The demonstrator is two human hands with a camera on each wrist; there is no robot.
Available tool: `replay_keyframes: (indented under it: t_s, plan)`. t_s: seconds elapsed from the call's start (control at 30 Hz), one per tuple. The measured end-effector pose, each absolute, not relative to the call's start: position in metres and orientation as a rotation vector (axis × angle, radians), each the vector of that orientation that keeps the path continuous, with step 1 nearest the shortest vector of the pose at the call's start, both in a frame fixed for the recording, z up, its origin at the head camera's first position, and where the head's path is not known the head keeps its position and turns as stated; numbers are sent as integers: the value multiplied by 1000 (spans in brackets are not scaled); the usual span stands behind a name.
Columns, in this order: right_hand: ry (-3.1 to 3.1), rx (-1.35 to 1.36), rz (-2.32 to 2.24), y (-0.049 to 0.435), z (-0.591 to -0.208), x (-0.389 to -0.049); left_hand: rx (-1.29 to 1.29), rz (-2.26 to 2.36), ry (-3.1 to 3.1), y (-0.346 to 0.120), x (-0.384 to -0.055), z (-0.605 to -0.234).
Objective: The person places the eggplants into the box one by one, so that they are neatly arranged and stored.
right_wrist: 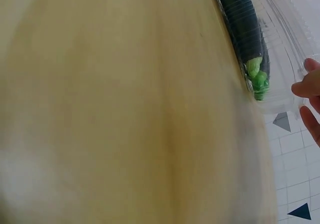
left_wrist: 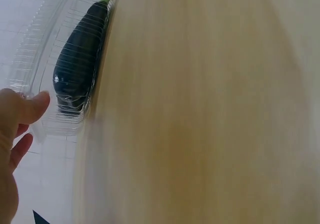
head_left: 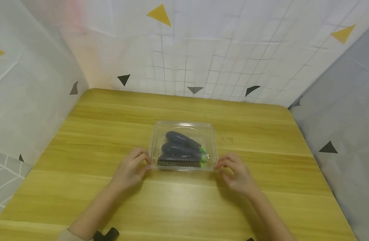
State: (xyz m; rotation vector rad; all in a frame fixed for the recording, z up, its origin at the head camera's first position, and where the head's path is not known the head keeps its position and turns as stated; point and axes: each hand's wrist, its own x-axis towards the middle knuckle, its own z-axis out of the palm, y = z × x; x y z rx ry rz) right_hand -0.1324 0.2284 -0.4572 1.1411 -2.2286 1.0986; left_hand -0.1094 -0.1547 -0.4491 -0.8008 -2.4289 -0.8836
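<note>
A clear plastic clamshell box (head_left: 158, 134) lies on the table, its lid over several dark purple eggplants (head_left: 181, 149) with green stem ends pointing right. My left hand (head_left: 131, 169) pinches the rim at the box's near left corner. At the near right corner, the fingertips of my right hand (head_left: 237, 172) pinch the same rim. The left wrist view shows the thumb on the ridged rim beside an eggplant (left_wrist: 80, 58). In the right wrist view, finger and thumb hold the edge next to the green stem ends (right_wrist: 257, 78).
The wooden table (head_left: 184, 201) has light yellow-brown grain. White sheeting (head_left: 202, 50) with grid lines and triangles rises behind it, with more at both sides. A black strap piece (head_left: 107, 234) shows by the left wrist.
</note>
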Motion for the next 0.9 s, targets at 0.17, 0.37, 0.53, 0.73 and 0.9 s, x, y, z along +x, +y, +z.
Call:
replay_keyframes:
  t_s: [0.17,0.37,0.53,0.73,0.9]
  plan:
    - [-2199,1139,1030,223,-454,-131,-821,-874,-2380,-155,-110,-453]
    - [-2115,1143,1001,218,-454,-133,-848,-893,-2289,-156,-112,-455]
    - [-2159,1125,1052,220,-457,-132,-843,-945,-2261,-156,-113,-457]
    - [-2194,1099,1057,221,-458,-130,-826,-944,-2249,-156,-113,-457]
    - [-2208,1088,1049,220,-458,-129,-815,-930,-2245,-155,-113,-457]
